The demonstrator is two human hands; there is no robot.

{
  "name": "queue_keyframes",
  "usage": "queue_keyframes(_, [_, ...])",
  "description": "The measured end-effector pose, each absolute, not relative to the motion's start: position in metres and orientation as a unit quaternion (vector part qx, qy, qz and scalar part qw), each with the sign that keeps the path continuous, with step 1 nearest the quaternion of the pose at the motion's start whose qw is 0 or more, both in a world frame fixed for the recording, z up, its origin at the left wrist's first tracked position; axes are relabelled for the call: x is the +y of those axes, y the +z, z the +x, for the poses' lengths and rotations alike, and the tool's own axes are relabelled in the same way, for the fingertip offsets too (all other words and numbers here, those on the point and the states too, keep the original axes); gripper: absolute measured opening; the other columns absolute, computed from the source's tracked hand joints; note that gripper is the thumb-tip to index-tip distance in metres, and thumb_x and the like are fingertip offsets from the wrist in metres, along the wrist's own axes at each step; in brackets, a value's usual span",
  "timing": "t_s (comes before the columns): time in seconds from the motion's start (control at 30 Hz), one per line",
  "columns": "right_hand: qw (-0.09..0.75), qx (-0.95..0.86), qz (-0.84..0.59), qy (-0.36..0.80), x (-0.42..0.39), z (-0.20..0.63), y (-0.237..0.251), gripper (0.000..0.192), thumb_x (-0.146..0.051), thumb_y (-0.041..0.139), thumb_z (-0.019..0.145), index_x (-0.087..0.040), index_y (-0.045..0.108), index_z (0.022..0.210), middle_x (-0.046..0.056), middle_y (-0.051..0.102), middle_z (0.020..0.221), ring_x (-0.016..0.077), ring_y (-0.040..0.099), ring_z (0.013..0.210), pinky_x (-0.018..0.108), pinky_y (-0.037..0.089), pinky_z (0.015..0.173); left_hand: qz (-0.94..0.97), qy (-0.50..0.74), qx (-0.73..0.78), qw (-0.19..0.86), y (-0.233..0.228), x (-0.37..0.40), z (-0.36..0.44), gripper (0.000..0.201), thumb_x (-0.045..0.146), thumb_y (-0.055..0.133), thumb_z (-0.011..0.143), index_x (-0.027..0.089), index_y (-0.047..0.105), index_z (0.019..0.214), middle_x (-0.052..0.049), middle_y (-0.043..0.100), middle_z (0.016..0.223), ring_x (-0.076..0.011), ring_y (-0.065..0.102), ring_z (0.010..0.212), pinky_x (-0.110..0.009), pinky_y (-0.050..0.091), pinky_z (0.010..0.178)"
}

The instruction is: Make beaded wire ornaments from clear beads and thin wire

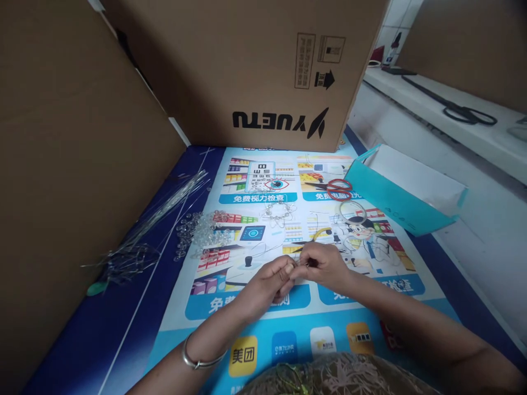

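On a blue table (111,329), the left hand (276,280) and right hand (325,267) meet, fingertips pinched closed, contents too small to tell. Just beyond lies one yellow-handled tool (322,232); farther, one bead ring (269,216), one bead pile (206,233), one teal box (399,200).

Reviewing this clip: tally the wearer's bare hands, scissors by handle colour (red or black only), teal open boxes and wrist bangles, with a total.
Bare hands: 2 (left hand, right hand)
Red-handled scissors: 1
Black-handled scissors: 1
Teal open box: 1
Wrist bangle: 1
Total: 6
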State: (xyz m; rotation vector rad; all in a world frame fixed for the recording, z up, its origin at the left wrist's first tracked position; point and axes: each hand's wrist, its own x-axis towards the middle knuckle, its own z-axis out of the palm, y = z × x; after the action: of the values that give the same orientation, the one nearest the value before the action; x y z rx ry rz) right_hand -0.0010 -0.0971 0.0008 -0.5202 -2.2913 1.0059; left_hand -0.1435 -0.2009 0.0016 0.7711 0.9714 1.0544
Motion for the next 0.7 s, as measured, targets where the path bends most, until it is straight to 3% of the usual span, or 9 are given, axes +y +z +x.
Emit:
queue_keyframes(0.1, [0.322, -0.876, -0.161, 0.321, -0.096, -0.001, -0.004, 0.033, -0.045, 0.064, 0.071, -0.016, 0.051, 0.062, -0.002, 0.052, 0.056, 0.0071, 0.045, 0.052, 0.020, 0.033, 0.051, 0.347, 0.479, 0.474, 0.652, 0.002, -0.201, -0.140, 0.030, 0.045, 0.043, 0.085, 0.018, 0.039, 0.071, 0.007, 0.032, 0.051, -0.0055, 0.023, 0.043, -0.017, 0.019, 0.040])
queue_keyframes(0.3, [0.272, -0.890, -0.134, 0.340, -0.092, -0.001, 0.001, 0.039, -0.053, 0.064, 0.067, -0.017, 0.051, 0.072, -0.001, 0.053, 0.065, 0.0080, 0.046, 0.055, 0.020, 0.038, 0.052, 0.342, 0.482, 0.516, 0.620, 0.004, -0.203, -0.134, 0.032, 0.046, 0.042, 0.084, 0.019, 0.038, 0.068, 0.007, 0.031, 0.050, -0.0061, 0.025, 0.043, -0.017, 0.021, 0.041])
queue_keyframes(0.53, [0.326, -0.942, -0.078, 0.032, -0.082, 0.007, -0.013, 0.045, -0.059, 0.057, 0.069, -0.017, 0.053, 0.084, 0.008, 0.059, 0.080, 0.0193, 0.054, 0.079, 0.032, 0.042, 0.068, 0.383, 0.466, 0.563, 0.565, 0.004, -0.200, -0.135, 0.030, 0.042, 0.041, 0.086, 0.018, 0.041, 0.069, 0.006, 0.034, 0.053, -0.0066, 0.029, 0.045, -0.018, 0.024, 0.043])
queue_keyframes(0.7, [0.369, -0.928, -0.048, 0.011, -0.080, 0.009, -0.012, 0.031, -0.046, 0.058, 0.076, -0.019, 0.052, 0.090, 0.007, 0.058, 0.085, 0.0183, 0.055, 0.083, 0.032, 0.044, 0.069, 0.295, 0.504, 0.548, 0.599, 0.005, -0.201, -0.134, 0.030, 0.047, 0.039, 0.085, 0.019, 0.042, 0.074, 0.007, 0.030, 0.053, -0.0059, 0.022, 0.043, -0.016, 0.019, 0.038])
